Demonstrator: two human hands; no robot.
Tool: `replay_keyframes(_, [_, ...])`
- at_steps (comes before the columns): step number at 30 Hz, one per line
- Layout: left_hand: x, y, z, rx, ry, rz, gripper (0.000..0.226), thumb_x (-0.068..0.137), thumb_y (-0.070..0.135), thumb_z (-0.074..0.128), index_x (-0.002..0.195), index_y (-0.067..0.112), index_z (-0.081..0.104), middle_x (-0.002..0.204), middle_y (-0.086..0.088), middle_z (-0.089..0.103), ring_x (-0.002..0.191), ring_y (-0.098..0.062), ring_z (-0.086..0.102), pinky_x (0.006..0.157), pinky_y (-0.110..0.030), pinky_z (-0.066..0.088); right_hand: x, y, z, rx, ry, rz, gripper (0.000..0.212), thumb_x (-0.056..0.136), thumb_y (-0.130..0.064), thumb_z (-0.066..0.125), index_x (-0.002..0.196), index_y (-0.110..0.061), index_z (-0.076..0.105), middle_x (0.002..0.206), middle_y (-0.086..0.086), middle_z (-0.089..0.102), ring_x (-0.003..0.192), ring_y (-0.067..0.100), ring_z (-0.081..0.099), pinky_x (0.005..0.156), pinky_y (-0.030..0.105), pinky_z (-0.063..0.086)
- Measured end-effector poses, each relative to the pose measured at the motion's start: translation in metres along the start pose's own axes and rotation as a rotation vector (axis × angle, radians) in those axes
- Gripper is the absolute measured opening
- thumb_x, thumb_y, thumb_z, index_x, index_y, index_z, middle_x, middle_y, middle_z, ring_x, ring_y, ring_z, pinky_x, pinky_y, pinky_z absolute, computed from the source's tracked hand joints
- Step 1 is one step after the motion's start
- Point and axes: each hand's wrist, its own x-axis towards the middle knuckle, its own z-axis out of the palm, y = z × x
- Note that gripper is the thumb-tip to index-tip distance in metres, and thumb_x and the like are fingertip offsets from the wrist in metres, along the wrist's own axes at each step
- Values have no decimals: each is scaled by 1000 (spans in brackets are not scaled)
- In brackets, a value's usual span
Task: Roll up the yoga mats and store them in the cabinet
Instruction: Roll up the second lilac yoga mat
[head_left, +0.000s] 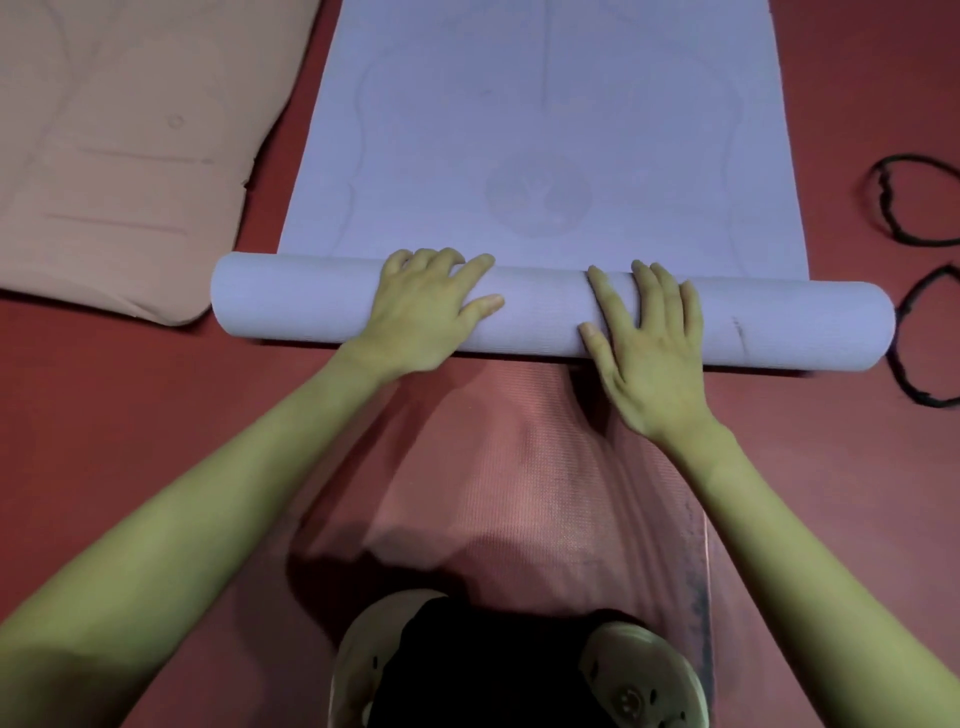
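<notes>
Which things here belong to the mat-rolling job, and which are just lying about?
Part of the job:
- lavender mat, half rolled; left hand and right hand press flat on its roll
- peach mat, unrolled, beside it
- pink mat, flat under the arms

Just lying about:
- black elastic loops on the red floor, perhaps mat ties

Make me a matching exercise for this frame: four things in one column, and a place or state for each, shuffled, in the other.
Things:
1. purple mat
2. beige mat
3. black straps
4. left hand

Places or states:
A. loose on the floor at far right
B. pressing on the roll
C. partly rolled
D. lying flat at upper left

Pairs: 1-C, 2-D, 3-A, 4-B
</notes>
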Motion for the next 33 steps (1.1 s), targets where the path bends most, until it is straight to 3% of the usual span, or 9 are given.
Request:
replay_keyframes(6, [-14, 12, 17, 23, 164, -45, 65, 96, 49, 23, 143, 8, 41, 140, -21, 46, 134, -35, 39, 114, -57, 18, 29, 9, 12, -77, 37, 16, 53, 103, -47, 23, 138, -20, 52, 129, 21, 55, 121, 39, 49, 110, 48, 23])
replay_keyframes(10, [-16, 6, 25, 32, 209, -4, 61, 98, 47, 30, 146, 10, 35, 146, -20, 40, 138, -34, 34, 116, -54, 14, 44, 11, 13, -79, 19, 28, 60, 102, -51, 17, 131, -19, 58, 118, 19, 60, 110, 37, 55, 104, 47, 26])
replay_keyframes(13, [-4, 1, 22, 29, 197, -9, 60, 95, 47, 29, 142, 11, 42, 141, -17, 47, 133, -31, 40, 114, -52, 17, 37, 8, 12, -48, 24, 31, 58, 103, -49, 22, 138, -14, 53, 129, 26, 54, 121, 42, 50, 109, 52, 25])
replay_keyframes(16, [13, -4, 9, -7, 131, -25, 69, 90, 52, 18, 142, 14, 43, 138, -13, 49, 132, -28, 41, 114, -50, 15, 26, 5, 8, -8, -11, 32, 60, 100, -48, 31, 149, -14, 37, 148, 27, 35, 139, 42, 31, 115, 55, 14])
replay_keyframes(21, [30, -10, -1, -48, 108, 5, 77, 86, 56, 7, 144, 15, 38, 141, -11, 45, 134, -25, 37, 115, -49, 13, 36, 16, 3, 47, -90, 3, 75, 91, -68, 29, 152, -23, 30, 153, 20, 30, 144, 36, 22, 116, 51, 8])
replay_keyframes(25, [27, -14, -4, -97, 143, 21, 79, 86, 63, 22, 147, 12, 34, 149, -15, 37, 141, -27, 28, 117, -53, 6, 64, 24, -1, 98, -206, 20, 97, 73, -85, 29, 150, -26, 33, 148, 19, 36, 141, 34, 25, 115, 50, 7])
replay_keyframes(29, [39, -26, -11, -7, 20, 67, 98, 78, 66, 59, 151, 11, 23, 154, -17, 28, 145, -29, 21, 117, -54, 4, 89, 34, -4, 42, -319, -15, 118, 51, -90, 32, 150, -27, 31, 144, 18, 40, 137, 35, 31, 113, 50, 13])
replay_keyframes(31, [50, -34, -19, -10, -34, 98, 106, 70, 61, 73, 148, 7, 27, 149, -17, 36, 140, -30, 31, 116, -51, 13, 97, 38, -4, 13, -330, -42, 118, 47, -89, 34, 149, -28, 34, 139, 18, 46, 132, 35, 39, 109, 50, 19])
replay_keyframes(33, [59, -39, -24, -51, -40, 139, 105, 62, 59, 80, 140, 3, 40, 132, -18, 52, 122, -35, 49, 106, -47, 32, 102, 41, -3, -12, -305, -78, 114, 47, -90, 36, 144, -30, 42, 128, 16, 56, 119, 35, 51, 103, 49, 26])
